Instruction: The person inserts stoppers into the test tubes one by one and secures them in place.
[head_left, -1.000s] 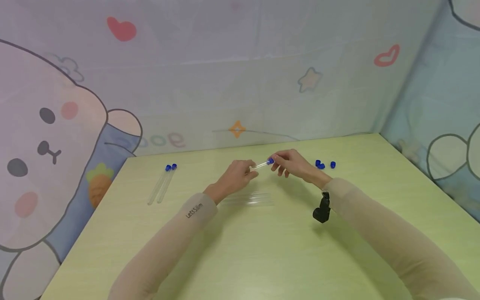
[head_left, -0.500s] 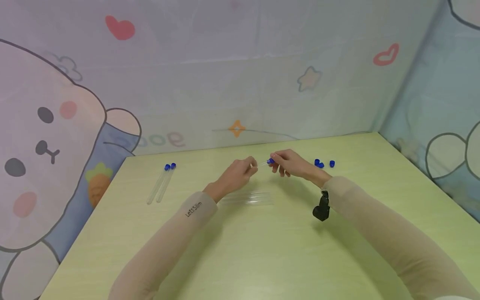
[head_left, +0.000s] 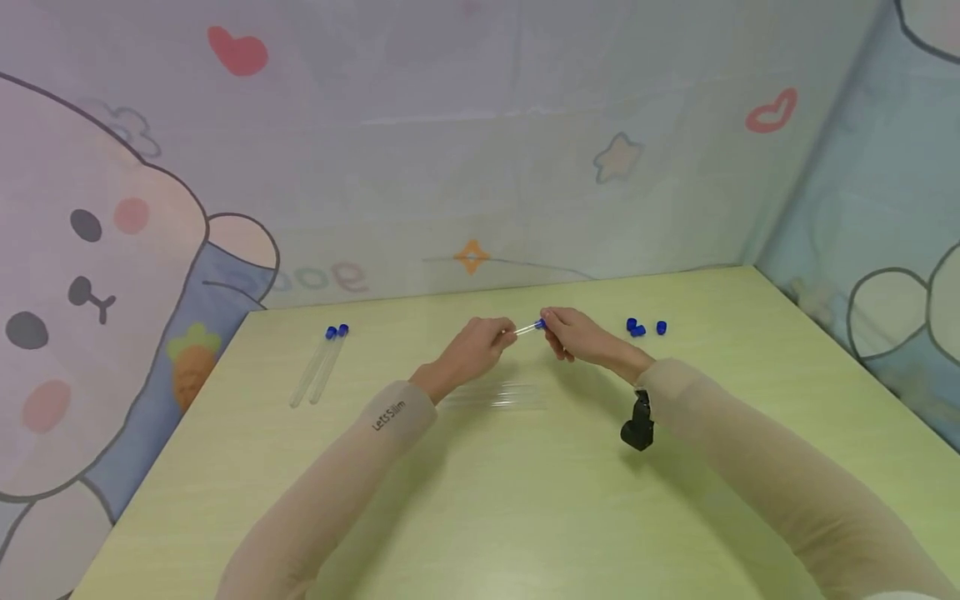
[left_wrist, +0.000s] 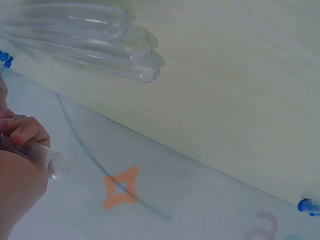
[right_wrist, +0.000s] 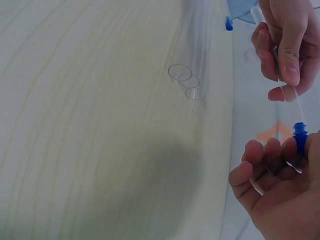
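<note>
Above the table's middle, my left hand (head_left: 474, 348) grips a clear tube (head_left: 527, 329), whose rounded end sticks out of the fist in the left wrist view. At the tube's other end is a blue cap (right_wrist: 300, 137), pinched by my right hand (head_left: 583, 335); the cap sits at the tube's mouth, and how deep it is in I cannot tell. Below the hands lie several clear tubes (head_left: 517, 397) without caps, side by side, their open mouths toward the right.
Two tubes (head_left: 321, 367) with blue caps lie at the left of the table (head_left: 480, 500). Several loose blue caps (head_left: 637, 331) rest at the right, beyond my right forearm. A printed cloth (head_left: 480, 150) hangs behind the table's back edge.
My right hand has turned at the cap and its fingers are drawn in closer together. The left hand stays nearly in place, holding the tube.
</note>
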